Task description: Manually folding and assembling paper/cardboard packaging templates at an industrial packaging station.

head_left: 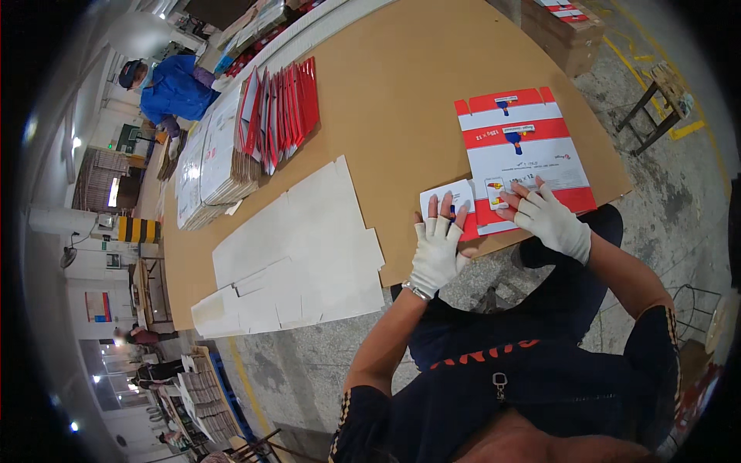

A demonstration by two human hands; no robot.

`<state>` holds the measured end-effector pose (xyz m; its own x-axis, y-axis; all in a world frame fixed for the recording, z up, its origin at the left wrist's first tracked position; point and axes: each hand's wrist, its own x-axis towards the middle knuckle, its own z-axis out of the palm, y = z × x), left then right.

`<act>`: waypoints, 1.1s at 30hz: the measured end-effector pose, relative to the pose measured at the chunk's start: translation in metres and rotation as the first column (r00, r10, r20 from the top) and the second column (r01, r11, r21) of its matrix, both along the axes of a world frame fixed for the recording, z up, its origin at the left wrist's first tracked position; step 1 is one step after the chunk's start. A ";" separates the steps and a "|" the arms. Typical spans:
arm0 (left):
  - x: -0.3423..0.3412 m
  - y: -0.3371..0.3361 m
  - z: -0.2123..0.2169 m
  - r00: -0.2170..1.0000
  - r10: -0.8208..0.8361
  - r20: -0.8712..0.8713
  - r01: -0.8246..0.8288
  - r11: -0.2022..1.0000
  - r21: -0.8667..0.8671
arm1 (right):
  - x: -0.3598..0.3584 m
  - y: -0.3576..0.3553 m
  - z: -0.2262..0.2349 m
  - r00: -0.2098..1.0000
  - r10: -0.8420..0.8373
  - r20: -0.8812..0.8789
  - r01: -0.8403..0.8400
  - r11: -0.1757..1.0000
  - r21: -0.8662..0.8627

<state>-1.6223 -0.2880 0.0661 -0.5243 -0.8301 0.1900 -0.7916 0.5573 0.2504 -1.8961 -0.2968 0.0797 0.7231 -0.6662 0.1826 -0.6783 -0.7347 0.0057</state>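
A flat printed carton blank [548, 154] in red, white and blue lies at the near right of the table, by its front edge. My left hand [437, 251], in a white fingerless glove, rests with spread fingers on the blank's small left flap [465, 190]. My right hand [552, 222], gloved the same way, presses its outstretched fingers on the printed panel near the lower edge. Neither hand grips anything. To the left lie plain white-grey cardboard sheets [309, 239], unprinted side up.
A row of folded red-and-white cartons [285, 112] stands beside a strapped stack of flat cartons [204, 162] on the brown table [401, 69]. A co-worker in blue [174, 89] is beyond them. A brown box [567, 38] and a stool [660, 100] are at the right.
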 end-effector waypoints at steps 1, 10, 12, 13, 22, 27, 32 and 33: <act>-0.006 0.001 0.004 0.999 0.014 0.045 -0.014 1.000 -0.013 | -0.001 0.001 -0.001 1.000 -0.012 0.005 0.012 1.000 0.004; -0.011 -0.002 -0.007 0.976 0.144 0.165 -0.142 0.990 -0.026 | 0.004 0.009 -0.018 1.000 -0.013 0.009 0.013 0.999 -0.035; -0.014 -0.001 -0.005 0.969 0.151 0.196 -0.153 0.988 -0.004 | 0.004 0.009 -0.022 1.000 -0.017 0.008 0.017 0.999 -0.046; -0.015 -0.001 -0.005 0.961 0.158 0.225 -0.166 0.986 0.014 | 0.004 0.009 -0.023 1.000 -0.014 -0.001 0.014 0.998 -0.055; -0.014 -0.003 0.001 0.983 0.110 0.147 -0.123 0.989 0.079 | -0.004 0.008 -0.011 0.997 0.073 0.035 -0.076 0.993 0.086; -0.018 -0.012 0.000 0.988 0.157 -0.001 -0.155 0.977 0.146 | -0.009 0.004 -0.011 0.988 0.082 0.133 -0.105 0.979 0.176; -0.027 -0.049 0.003 0.968 0.247 -0.040 -0.232 0.947 0.221 | -0.002 0.001 -0.006 0.966 0.043 0.255 -0.089 0.981 0.173; -0.029 -0.063 0.002 0.956 0.291 -0.043 -0.277 0.939 0.203 | -0.001 -0.001 -0.006 0.967 0.062 0.246 -0.103 0.982 0.159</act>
<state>-1.6511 -0.3509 0.0682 -0.2526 -0.9668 0.0398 -0.8859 0.2476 0.3922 -1.8967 -0.2974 0.0739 0.7260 -0.6421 0.2462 -0.5816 -0.7643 -0.2785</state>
